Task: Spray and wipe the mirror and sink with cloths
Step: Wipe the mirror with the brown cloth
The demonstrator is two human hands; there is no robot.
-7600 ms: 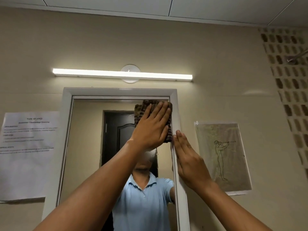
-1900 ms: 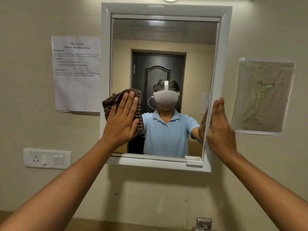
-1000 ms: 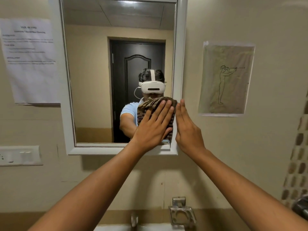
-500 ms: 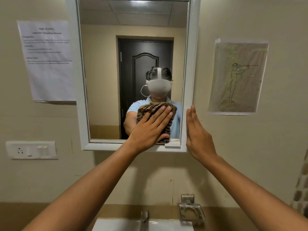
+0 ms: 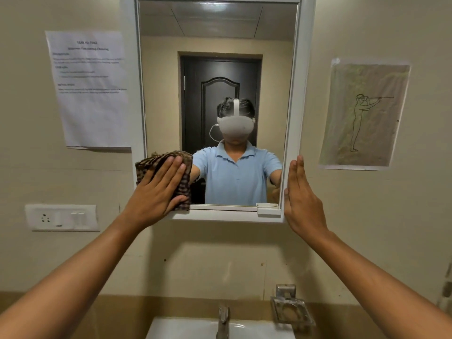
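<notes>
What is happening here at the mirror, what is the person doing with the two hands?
A person is wiping the mirror. The left hand presses a brown checked cloth flat against the lower left corner of the glass, partly over the white frame. The right hand, fingers straight, rests against the frame's right edge near the bottom. The sink and tap below are untouched, and no spray bottle is in view.

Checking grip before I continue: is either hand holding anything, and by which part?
Left hand presses the cloth flat on the mirror, lower left, fingers straight across its middle. Right hand holds nothing, flat against the frame.
</notes>
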